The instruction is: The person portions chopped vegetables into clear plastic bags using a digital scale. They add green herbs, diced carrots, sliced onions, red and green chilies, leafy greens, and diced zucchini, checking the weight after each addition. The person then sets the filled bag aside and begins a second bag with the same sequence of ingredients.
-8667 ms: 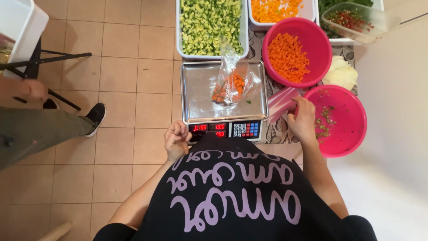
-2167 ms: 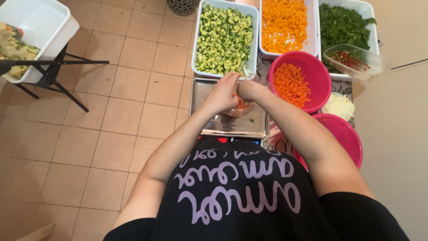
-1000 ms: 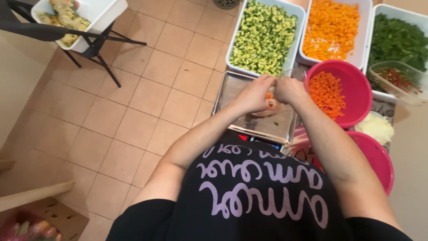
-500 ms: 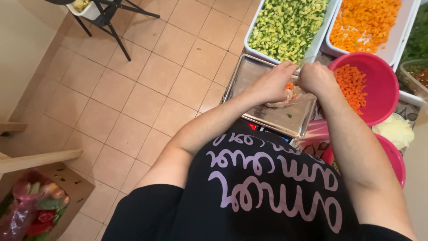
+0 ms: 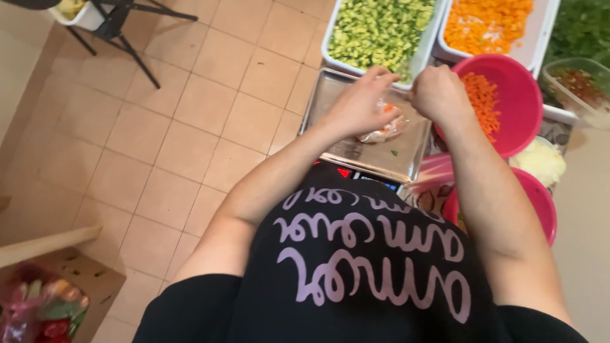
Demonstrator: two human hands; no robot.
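Hands, left hand (image 5: 357,108) and right hand (image 5: 438,94), pinch the small clear plastic bag of chopped vegetables (image 5: 383,126) over the steel scale tray (image 5: 330,121); a loose grip could spill it.

Food-prep kitchen: vegetable trays (image 5: 375,28), weighing scale (image 5: 372,136).

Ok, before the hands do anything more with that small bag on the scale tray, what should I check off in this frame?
1. Both hands on the bag: ok. The left hand and the right hand meet over the clear plastic bag.
2. Bag on the metal scale tray: ok, it rests on the pan.
3. Bag closed: cannot tell, the hands cover its mouth.
4. Scale display readable: not ok, mostly hidden by the body.
5. Tray clean: not ok, a green scrap lies on it.
6. Pink bowl of diced carrot within reach: ok, beside the right hand.
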